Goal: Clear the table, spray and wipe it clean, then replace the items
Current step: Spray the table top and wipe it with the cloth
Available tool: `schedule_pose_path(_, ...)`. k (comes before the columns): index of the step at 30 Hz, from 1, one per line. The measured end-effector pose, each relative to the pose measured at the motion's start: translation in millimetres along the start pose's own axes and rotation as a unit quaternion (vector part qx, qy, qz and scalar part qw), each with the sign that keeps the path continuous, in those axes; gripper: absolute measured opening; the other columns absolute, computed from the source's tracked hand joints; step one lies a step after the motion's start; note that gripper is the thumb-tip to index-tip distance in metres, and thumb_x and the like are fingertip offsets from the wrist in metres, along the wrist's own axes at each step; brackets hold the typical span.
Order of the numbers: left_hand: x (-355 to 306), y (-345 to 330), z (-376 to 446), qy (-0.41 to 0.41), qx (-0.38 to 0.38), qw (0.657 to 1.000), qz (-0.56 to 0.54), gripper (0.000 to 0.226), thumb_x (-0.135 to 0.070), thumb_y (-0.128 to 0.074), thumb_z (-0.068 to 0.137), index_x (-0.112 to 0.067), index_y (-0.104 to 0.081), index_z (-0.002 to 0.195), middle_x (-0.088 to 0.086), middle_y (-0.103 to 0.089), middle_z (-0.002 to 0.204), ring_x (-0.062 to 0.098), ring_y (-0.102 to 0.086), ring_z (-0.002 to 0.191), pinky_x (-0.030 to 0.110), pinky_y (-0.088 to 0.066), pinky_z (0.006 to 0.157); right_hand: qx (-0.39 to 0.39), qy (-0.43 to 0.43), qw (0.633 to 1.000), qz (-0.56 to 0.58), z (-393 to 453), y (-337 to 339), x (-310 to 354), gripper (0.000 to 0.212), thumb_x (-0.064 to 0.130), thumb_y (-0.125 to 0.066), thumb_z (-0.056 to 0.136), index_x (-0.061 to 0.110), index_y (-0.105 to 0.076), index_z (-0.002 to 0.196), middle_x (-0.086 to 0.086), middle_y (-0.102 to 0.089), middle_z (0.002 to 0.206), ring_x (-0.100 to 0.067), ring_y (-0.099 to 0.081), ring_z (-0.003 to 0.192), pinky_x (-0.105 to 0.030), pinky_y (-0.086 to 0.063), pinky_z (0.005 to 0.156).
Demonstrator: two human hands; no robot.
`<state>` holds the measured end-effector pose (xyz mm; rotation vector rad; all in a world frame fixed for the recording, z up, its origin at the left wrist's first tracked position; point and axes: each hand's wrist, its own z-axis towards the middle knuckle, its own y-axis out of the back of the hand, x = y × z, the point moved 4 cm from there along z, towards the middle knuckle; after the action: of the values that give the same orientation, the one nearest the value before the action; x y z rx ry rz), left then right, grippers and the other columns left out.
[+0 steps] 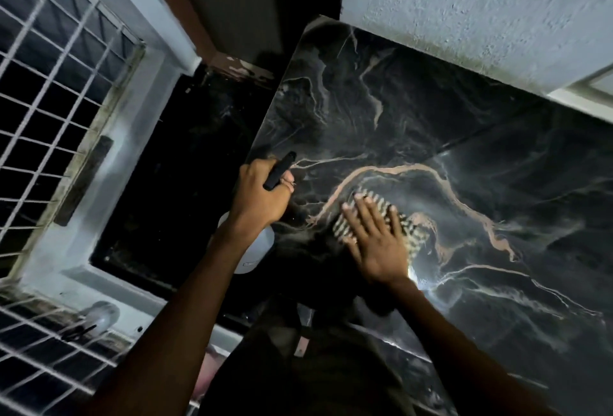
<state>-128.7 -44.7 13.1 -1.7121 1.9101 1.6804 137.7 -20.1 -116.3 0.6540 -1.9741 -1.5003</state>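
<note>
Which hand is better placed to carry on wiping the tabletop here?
Right. The right hand lies flat on the striped cloth on the dark marble table, while the left hand is wrapped around the spray bottle at the table's edge.

The table (414, 123) top looks like dark stone, black with thin white and tan lines. It is smooth and shiny, and a bright light spot gleams on it. The cloth (381, 213) is soft fabric with a black and white check pattern, and it looks dull, not shiny. The bottle (255, 249) looks like pale plastic with a matt black plastic trigger (280, 170). The wall (481, 10) is white and rough, full of little bumps. The window grille (49, 90) looks like metal bars painted white. The floor (185, 176) is black and a bit shiny.
</note>
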Motion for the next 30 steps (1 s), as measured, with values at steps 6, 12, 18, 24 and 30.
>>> schedule_pose_path(6, 23.4, 15.2, -8.4, 0.019, 0.064, 0.997, 0.039, 0.020, -0.018, -0.057, 0.074, -0.003, -0.069, 0.068, 0.016, -0.069, 0.064, 0.037, -0.068, 0.065, 0.050, -0.061, 0.058, -0.036, -0.167, 0.985, 0.027, 85.0, 33.7, -60.9, 0.067, 0.050, -0.028, 0.101, 0.034, -0.011, 0.164, -0.001, -0.012, 0.173, -0.019, -0.012, 0.159, -0.058, -0.009, 0.126)
schedule_pose_path(12, 59.5, 34.8, -18.1, 0.024, 0.060, 0.995, 0.081, 0.016, -0.014, -0.063, 0.087, -0.002, -0.068, 0.078, 0.026, -0.067, 0.087, 0.044, -0.066, 0.088, 0.050, -0.059, 0.080, -0.049, -0.194, 0.979, 0.036, 99.0, 40.4, -53.8, 0.067, 0.051, -0.022, 0.101, 0.031, -0.011, 0.164, -0.002, -0.008, 0.173, -0.023, -0.012, 0.159, -0.059, -0.010, 0.126)
schedule_pose_path(18, 58.6, 24.1, -17.0, 0.017, 0.084, 0.991, 0.105, 0.024, -0.011, -0.060, 0.086, -0.004, -0.056, 0.064, 0.024, -0.068, 0.079, 0.043, -0.067, 0.078, 0.048, -0.060, 0.070, -0.045, -0.200, 0.978, 0.039, 98.9, 44.4, -52.0, 0.067, 0.050, -0.021, 0.102, 0.030, -0.010, 0.165, -0.002, -0.005, 0.174, -0.021, -0.007, 0.160, -0.058, -0.007, 0.126)
schedule_pose_path(24, 67.6, 30.2, -19.6, 0.030, 0.067, 0.992, 0.098, 0.023, -0.012, -0.062, 0.085, -0.009, -0.061, 0.062, 0.017, -0.066, 0.079, 0.042, -0.066, 0.083, 0.042, -0.057, 0.073, -0.041, -0.213, 0.975, 0.040, 102.1, 40.4, -49.0, 0.067, 0.050, -0.018, 0.101, 0.030, -0.008, 0.165, -0.003, -0.005, 0.174, -0.022, -0.006, 0.160, -0.059, -0.006, 0.126)
schedule_pose_path(30, 77.7, 56.5, -19.0, 0.040, 0.014, 0.998, 0.039, 0.020, -0.022, -0.058, 0.068, -0.008, -0.071, 0.072, 0.019, -0.072, 0.076, 0.040, -0.071, 0.078, 0.049, -0.062, 0.074, -0.048, -0.155, 0.986, 0.033, 120.4, 33.2, 37.3, 0.067, 0.052, -0.020, 0.104, 0.026, -0.009, 0.165, -0.006, -0.004, 0.173, -0.022, -0.004, 0.160, -0.059, -0.005, 0.127)
